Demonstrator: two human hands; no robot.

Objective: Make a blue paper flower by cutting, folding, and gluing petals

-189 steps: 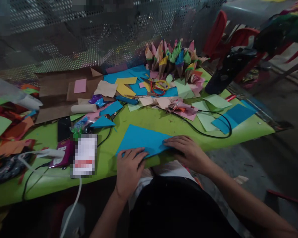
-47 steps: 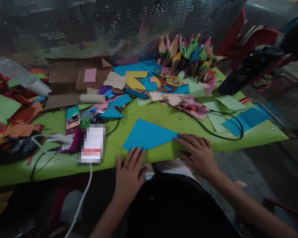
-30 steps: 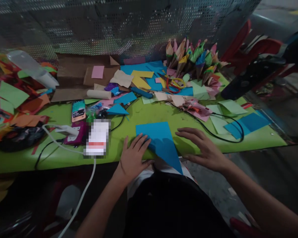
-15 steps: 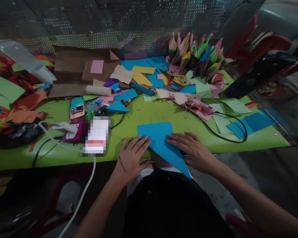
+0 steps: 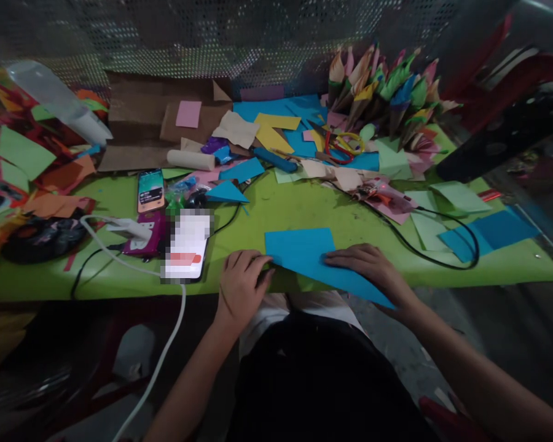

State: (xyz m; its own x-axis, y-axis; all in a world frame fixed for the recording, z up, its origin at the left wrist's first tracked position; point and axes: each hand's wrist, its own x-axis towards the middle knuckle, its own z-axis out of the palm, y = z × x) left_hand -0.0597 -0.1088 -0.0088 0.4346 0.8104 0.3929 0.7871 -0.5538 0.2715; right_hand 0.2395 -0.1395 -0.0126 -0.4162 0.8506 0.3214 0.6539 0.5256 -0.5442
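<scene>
A sheet of blue paper (image 5: 299,248) lies at the front edge of the green table, its pointed end running right under my right hand. My left hand (image 5: 243,285) has its fingers curled in, with the thumb and index finger closed at the paper's left corner. Stretched flat over the paper's right part is my right hand (image 5: 373,270); its thumb is hidden. A phone with a blurred screen (image 5: 187,245) rests left of my left hand, wired to a white cable (image 5: 168,344).
Paper cones (image 5: 387,92) stand at the back right. Behind the blue sheet lie scissors (image 5: 343,147), a glue gun (image 5: 382,195) with a black cord, and paper scraps. A purple power adapter (image 5: 147,236) and second phone (image 5: 150,190) sit left. A dark cylinder (image 5: 498,135) leans right.
The paper's pointed end has swung from over my lap to the right and up. My left fingers have drawn together at its corner. The view has shifted slightly left.
</scene>
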